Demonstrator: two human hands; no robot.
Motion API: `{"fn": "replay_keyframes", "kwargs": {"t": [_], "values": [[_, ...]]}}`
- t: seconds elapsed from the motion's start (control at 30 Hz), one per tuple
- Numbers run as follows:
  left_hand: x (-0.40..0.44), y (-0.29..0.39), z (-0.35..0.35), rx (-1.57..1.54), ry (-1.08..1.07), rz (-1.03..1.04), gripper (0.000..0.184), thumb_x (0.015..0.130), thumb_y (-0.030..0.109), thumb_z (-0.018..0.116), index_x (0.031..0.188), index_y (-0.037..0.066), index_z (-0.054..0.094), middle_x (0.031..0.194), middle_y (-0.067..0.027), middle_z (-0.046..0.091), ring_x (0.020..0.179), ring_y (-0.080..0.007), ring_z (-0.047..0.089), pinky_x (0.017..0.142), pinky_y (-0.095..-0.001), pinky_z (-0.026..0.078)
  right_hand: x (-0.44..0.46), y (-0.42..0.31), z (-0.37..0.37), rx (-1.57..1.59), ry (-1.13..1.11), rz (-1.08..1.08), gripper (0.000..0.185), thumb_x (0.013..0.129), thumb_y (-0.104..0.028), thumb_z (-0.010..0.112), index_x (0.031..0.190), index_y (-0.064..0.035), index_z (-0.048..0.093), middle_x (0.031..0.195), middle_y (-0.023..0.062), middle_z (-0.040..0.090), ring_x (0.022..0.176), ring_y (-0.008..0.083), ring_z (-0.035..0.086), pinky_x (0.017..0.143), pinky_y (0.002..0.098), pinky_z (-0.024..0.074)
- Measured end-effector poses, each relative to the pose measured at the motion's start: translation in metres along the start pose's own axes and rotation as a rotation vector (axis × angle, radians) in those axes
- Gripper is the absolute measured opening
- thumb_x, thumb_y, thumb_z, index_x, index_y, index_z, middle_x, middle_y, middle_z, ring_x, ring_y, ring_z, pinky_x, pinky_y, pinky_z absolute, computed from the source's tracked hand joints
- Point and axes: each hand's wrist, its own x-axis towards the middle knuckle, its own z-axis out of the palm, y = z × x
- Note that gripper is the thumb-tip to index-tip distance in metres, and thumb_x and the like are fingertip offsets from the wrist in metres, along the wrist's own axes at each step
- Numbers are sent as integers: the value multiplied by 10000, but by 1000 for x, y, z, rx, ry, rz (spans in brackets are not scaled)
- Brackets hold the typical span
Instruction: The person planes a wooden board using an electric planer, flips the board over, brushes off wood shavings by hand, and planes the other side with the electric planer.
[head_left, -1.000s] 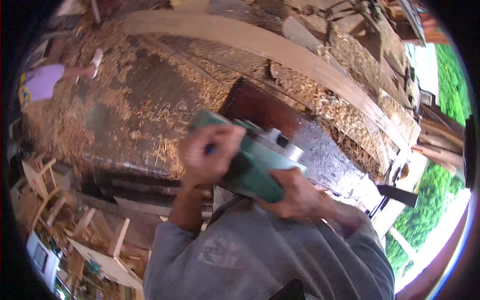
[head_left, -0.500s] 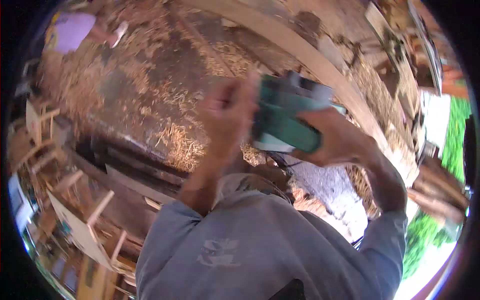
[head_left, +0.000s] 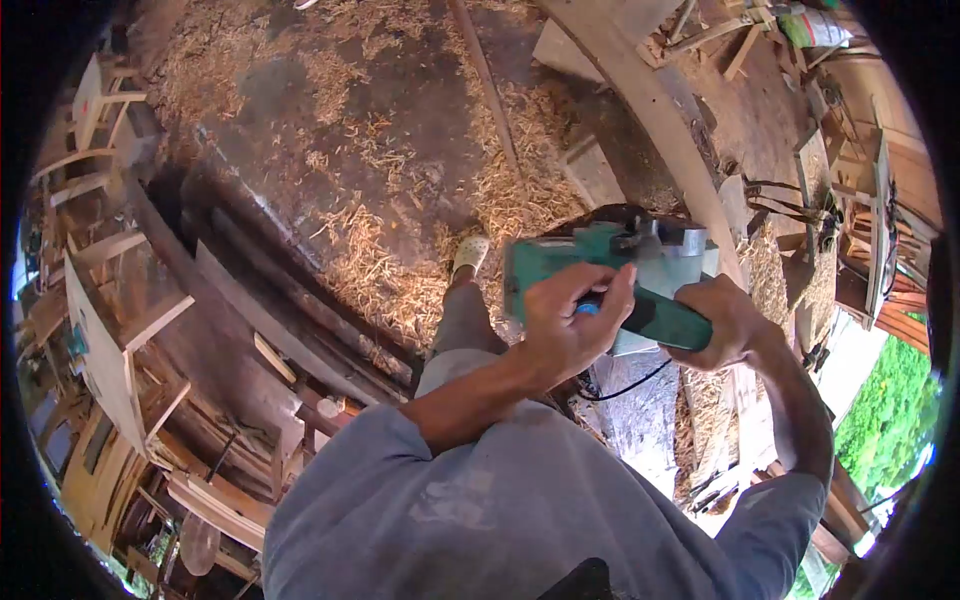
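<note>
A green electric hand planer [head_left: 665, 280] is held in front of my body, with a metal part on its far side. My right hand [head_left: 728, 322] wraps round the rear handle at the planer's right end. Over the near side of the planer, my left hand [head_left: 575, 315] has its fingers curled, and a small blue thing [head_left: 588, 306] shows between them; its kind I cannot make out. A black cord [head_left: 630, 390] hangs below the planer.
Wood shavings [head_left: 365, 255] cover much of the floor. A long curved plank [head_left: 660, 110] runs beyond the planer. Several long boards [head_left: 270, 310] lie on the left, near wooden frames [head_left: 110, 350]. My shoe [head_left: 470, 253] stands among the shavings.
My left hand has come from beside the planer's left end to over its near side. The planer appears lower and further right. The person in purple is mostly out of view.
</note>
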Motion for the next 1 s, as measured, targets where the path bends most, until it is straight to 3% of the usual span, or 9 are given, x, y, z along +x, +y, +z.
{"fn": "replay_keyframes", "kwargs": {"t": [0.1,0.17,0.27,0.47,0.5,0.57,0.67,0.8,1.0], "values": [[0,5,-14,77,-7,69,127,881,71,749,822,-27,695,651,-89,678,573,-92,643,498,-241,478,16,-12,-12,-70,-114,27,260,688,-308,771,773,-105,633,722,124,657,689,383,660,639,471,539],[0,15,-26,45,52,-113,126,894,83,741,828,-17,700,646,-54,667,568,-72,616,496,-232,465,28,-24,-14,-10,-166,-1,256,682,-299,763,776,-99,635,724,120,660,695,381,664,645,474,543],[-5,16,-54,125,87,-121,123,923,118,730,888,6,694,696,-6,660,620,-47,570,563,-212,464,45,-39,-6,22,-131,-134,264,682,-306,751,790,-91,644,744,121,668,708,379,672,656,477,551],[-23,24,-73,115,167,-214,131,908,96,723,822,2,693,643,-30,648,543,-68,567,508,-243,457,44,-65,2,-115,-193,-98,256,705,-336,713,758,-103,622,739,102,659,694,339,682,609,439,555],[-26,30,-76,114,176,-221,131,908,96,723,822,2,693,643,-30,648,543,-68,567,508,-243,457,40,-68,0,-101,-315,-18,306,728,-362,697,866,-95,636,822,143,670,772,358,689,676,463,560],[-27,43,-83,215,-116,-106,109,875,63,734,797,9,681,662,-71,654,536,-126,598,499,-266,465,38,-74,-8,-114,-581,94,423,755,-417,670,1016,-85,647,935,185,672,874,390,691,752,495,561],[-21,51,-62,203,-222,170,111,829,24,748,761,17,661,660,-98,627,520,-204,598,481,-306,465,-21,-42,25,18,-113,-192,363,672,-283,763,954,-86,646,812,113,657,702,337,678,617,453,551],[-40,27,-19,78,-292,267,80,831,37,731,798,18,662,664,-131,611,499,-239,583,462,-337,454,-78,-48,52,226,157,46,265,602,-164,789,799,-64,641,671,106,607,592,322,633,540,427,495],[-62,-11,27,-34,-532,155,155,842,74,755,758,24,635,624,-119,603,500,-248,604,444,-383,446,-140,-58,144,429,377,561,285,676,-205,813,656,-28,590,553,96,587,476,186,594,467,333,461]]}}
